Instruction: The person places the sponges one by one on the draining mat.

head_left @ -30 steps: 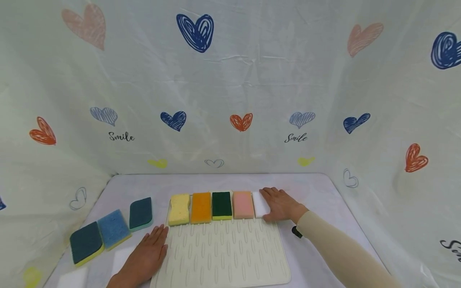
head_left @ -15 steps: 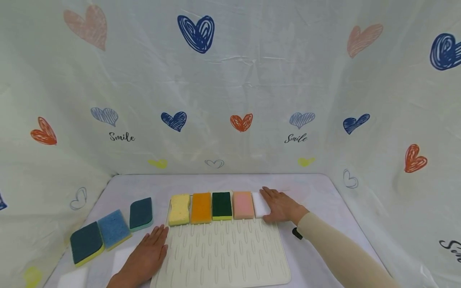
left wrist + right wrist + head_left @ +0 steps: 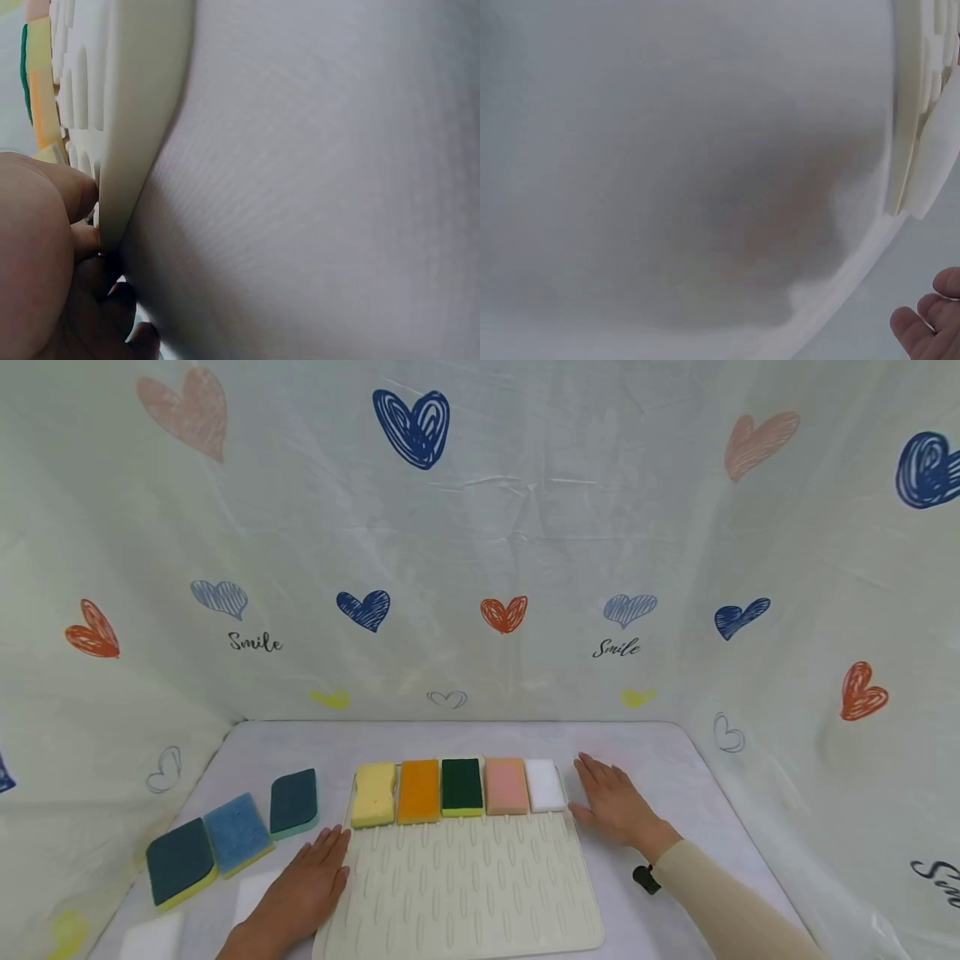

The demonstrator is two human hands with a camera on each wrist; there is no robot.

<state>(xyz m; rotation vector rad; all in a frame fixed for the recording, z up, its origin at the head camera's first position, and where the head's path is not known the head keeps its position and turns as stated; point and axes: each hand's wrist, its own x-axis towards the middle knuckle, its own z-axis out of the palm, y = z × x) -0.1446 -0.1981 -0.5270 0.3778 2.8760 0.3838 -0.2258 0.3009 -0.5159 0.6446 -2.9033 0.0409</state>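
Observation:
A ribbed cream mat (image 3: 465,885) lies on the table. Along its far edge runs a row of sponges: a yellow wavy-sided sponge (image 3: 373,795), an orange sponge (image 3: 418,791), a dark green scouring sponge (image 3: 462,787), a pink sponge (image 3: 506,786) and a white sponge (image 3: 545,786). My left hand (image 3: 303,889) rests at the mat's left edge, fingers straight; the left wrist view has the thumb right at the mat's side (image 3: 142,127). My right hand (image 3: 615,802), fingers extended and holding nothing, is just right of the white sponge, apart from it.
Left of my left hand lie a dark blue scouring sponge (image 3: 181,862), a lighter blue sponge (image 3: 238,833) and a dark teal sponge (image 3: 293,802). White blocks (image 3: 153,939) lie nearer the front, one partly hidden by my hand. A heart-printed curtain (image 3: 480,527) stands behind and beside the table.
My right hand has come off the white sponge and moved right, uncovering it. The left hand and the row of sponges have kept their places.

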